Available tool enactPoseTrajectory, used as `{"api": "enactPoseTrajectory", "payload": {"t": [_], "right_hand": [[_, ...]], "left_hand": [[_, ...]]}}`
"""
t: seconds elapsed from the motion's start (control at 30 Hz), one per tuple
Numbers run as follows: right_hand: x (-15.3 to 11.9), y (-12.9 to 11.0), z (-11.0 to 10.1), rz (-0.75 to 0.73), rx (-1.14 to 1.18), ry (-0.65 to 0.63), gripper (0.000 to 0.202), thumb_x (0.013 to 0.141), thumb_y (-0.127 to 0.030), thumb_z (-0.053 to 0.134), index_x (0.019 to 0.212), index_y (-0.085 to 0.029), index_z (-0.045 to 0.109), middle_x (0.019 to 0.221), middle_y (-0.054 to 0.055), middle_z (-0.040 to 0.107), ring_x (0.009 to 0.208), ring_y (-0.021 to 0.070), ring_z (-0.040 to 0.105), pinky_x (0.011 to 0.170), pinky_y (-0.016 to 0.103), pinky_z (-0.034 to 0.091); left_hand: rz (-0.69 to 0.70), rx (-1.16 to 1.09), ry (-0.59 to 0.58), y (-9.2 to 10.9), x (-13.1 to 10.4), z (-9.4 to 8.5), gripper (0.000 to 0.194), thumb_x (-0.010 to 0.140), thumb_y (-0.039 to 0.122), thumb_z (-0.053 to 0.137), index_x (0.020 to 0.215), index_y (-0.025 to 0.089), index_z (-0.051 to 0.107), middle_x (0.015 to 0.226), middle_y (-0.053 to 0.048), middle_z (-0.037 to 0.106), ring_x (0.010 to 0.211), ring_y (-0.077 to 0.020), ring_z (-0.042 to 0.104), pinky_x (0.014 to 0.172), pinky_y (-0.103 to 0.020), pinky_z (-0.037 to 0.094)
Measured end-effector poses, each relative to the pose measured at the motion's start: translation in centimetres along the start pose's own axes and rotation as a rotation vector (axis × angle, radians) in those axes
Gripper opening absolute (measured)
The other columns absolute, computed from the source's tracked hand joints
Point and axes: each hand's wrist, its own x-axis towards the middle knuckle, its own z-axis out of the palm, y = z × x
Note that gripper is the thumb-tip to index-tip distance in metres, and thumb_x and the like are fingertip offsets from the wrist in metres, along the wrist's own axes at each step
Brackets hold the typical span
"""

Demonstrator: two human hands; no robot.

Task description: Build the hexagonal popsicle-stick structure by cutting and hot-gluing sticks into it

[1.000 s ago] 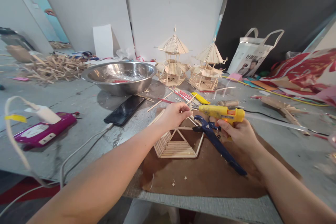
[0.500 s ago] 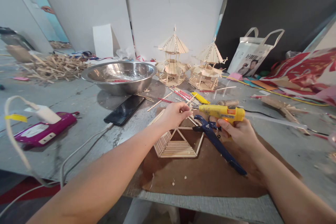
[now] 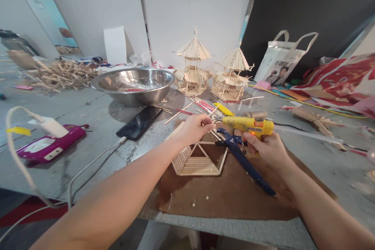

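Stick frame (image 3: 200,166) partly under L hand (image 3: 197,128); glue gun (image 3: 245,124) in R hand (image 3: 268,149).

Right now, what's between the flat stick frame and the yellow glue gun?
In the head view, a blue-handled tool lies between the stick frame and the yellow glue gun in the right hand.

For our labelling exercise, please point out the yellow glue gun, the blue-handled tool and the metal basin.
Yellow glue gun (image 3: 247,124), head view: on its body.
Blue-handled tool (image 3: 245,163), head view: on its long handle.
Metal basin (image 3: 143,98), head view: on its outer wall.
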Motion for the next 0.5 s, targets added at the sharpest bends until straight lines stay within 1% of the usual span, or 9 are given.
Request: {"api": "enactPoseTrajectory", "payload": {"t": [0.1, 0.17, 0.3, 0.4, 0.5], "right_hand": [[0.0, -0.05, 0.09, 0.023, -0.016, 0.028, 0.024, 0.067, -0.039, 0.055, 0.06, -0.016, 0.052, 0.036, -0.006, 0.041, 0.033, 0.0066, 0.036, 0.033, 0.02, 0.03], [-0.03, -0.06, 0.13, 0.022, -0.016, 0.047, 0.025, 0.067, -0.04, 0.055, 0.061, -0.016, 0.053, 0.036, -0.006, 0.041, 0.033, 0.0064, 0.036, 0.033, 0.02, 0.03], [-0.26, -0.05, 0.19, -0.046, -0.047, 0.078, 0.025, 0.068, -0.039, 0.054, 0.057, -0.016, 0.053, 0.037, -0.005, 0.042, 0.033, 0.0069, 0.038, 0.032, 0.02, 0.031], [-0.55, 0.07, 0.32, -0.134, -0.101, 0.092, 0.021, 0.068, -0.036, 0.055, 0.059, -0.017, 0.055, 0.043, -0.003, 0.048, 0.037, 0.0085, 0.043, 0.035, 0.021, 0.036], [-0.81, 0.42, 0.52, -0.218, -0.136, 0.053, 0.016, 0.068, -0.033, 0.056, 0.069, -0.017, 0.059, 0.058, 0.0, 0.059, 0.05, 0.0124, 0.053, 0.045, 0.023, 0.045]], "left_hand": [[-0.017, -0.057, -0.003, 0.17, -0.04, -0.05, 0.019, 0.066, 0.035, 0.055, 0.063, 0.016, 0.057, 0.051, 0.004, 0.047, 0.047, -0.006, 0.037, 0.044, -0.018, 0.028], [-0.059, -0.147, -0.004, 0.31, -0.03, -0.09, 0.02, 0.064, 0.035, 0.057, 0.063, 0.015, 0.056, 0.05, 0.004, 0.045, 0.044, -0.005, 0.036, 0.042, -0.017, 0.026], [-0.224, -0.491, 0.039, 0.48, 0.16, -0.2, 0.017, 0.063, 0.029, 0.059, 0.063, 0.014, 0.051, 0.048, 0.006, 0.04, 0.036, -0.0024, 0.031, 0.035, -0.016, 0.021], [-0.301, -0.733, 0.067, 0.36, 0.37, -0.33, 0.015, 0.063, 0.024, 0.059, 0.063, 0.014, 0.048, 0.051, 0.006, 0.042, 0.033, -0.0011, 0.03, 0.033, -0.016, 0.018], [-0.326, -0.855, 0.03, 0.17, 0.49, -0.43, 0.015, 0.064, 0.022, 0.059, 0.062, 0.014, 0.046, 0.054, 0.004, 0.047, 0.032, -0.0007, 0.03, 0.031, -0.016, 0.017]]}}
